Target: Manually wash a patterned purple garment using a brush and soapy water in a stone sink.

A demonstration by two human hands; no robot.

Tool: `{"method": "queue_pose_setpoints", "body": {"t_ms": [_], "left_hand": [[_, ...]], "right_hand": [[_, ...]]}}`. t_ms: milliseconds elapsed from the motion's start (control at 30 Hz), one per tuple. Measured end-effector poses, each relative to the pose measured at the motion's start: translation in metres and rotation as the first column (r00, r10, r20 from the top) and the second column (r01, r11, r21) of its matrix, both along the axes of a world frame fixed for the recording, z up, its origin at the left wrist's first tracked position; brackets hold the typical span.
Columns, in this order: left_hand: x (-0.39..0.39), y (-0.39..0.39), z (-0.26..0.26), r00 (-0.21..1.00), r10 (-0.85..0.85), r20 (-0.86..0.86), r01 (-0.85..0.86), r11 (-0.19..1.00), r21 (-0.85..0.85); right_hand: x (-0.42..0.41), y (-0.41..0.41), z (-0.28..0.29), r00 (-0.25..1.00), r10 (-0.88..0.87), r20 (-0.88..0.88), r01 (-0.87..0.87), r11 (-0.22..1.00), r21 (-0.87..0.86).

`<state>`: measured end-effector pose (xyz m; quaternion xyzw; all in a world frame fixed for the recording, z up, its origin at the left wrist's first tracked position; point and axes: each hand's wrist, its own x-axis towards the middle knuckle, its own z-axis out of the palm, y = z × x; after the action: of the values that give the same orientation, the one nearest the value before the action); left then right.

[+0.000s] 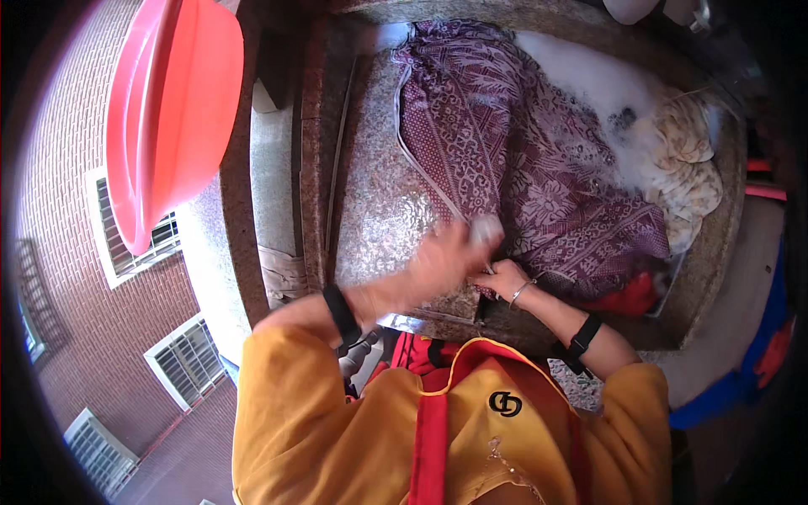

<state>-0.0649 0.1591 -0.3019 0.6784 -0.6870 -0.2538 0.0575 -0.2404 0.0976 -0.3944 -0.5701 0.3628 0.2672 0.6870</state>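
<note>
A wet purple cloth (464, 145) with a pale woven pattern lies spread over a speckled stone washing slab (379, 183). My left hand (442, 259), blurred, is over the cloth's near left edge. A whitish object (486, 230), too blurred to name surely, is in its fingers. At the near corner of the cloth, the fingers of my right hand (505, 279) are closed on its edge. White suds (581, 76) cover the far right of the cloth. A cream patterned cloth (685, 170) lies bunched beside the suds.
A pink plastic basin (196, 95) stands at upper left on a stone ledge (243, 252). The stone basin's raised rim (719, 271) bounds the right side. A red cloth (631, 295) sits at the near right corner. Brick walls with barred windows (189, 360) lie beyond on the left.
</note>
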Motion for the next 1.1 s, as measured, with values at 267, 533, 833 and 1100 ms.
{"method": "queue_pose_setpoints", "body": {"t_ms": [267, 533, 833, 1100], "left_hand": [[0.146, -0.072, -0.043, 0.744, 0.506, 0.436, -0.512, 0.851, -0.115], [0.033, 0.005, -0.04, 0.992, 0.104, 0.064, -0.11, 0.99, 0.085], [0.023, -0.023, -0.023, 0.971, 0.15, 0.186, -0.145, 0.989, -0.041], [0.12, -0.082, -0.043, 0.745, 0.499, 0.444, -0.491, 0.86, -0.142]], "right_hand": [[0.017, -0.005, 0.03, 0.992, 0.118, 0.053, -0.113, 0.989, -0.093], [0.005, -0.006, 0.015, 0.994, 0.09, 0.057, -0.084, 0.991, -0.101], [0.006, 0.005, 0.001, 0.99, -0.05, 0.133, 0.067, 0.989, -0.129], [0.018, -0.006, 0.029, 0.989, 0.126, 0.077, -0.118, 0.989, -0.092]]}}
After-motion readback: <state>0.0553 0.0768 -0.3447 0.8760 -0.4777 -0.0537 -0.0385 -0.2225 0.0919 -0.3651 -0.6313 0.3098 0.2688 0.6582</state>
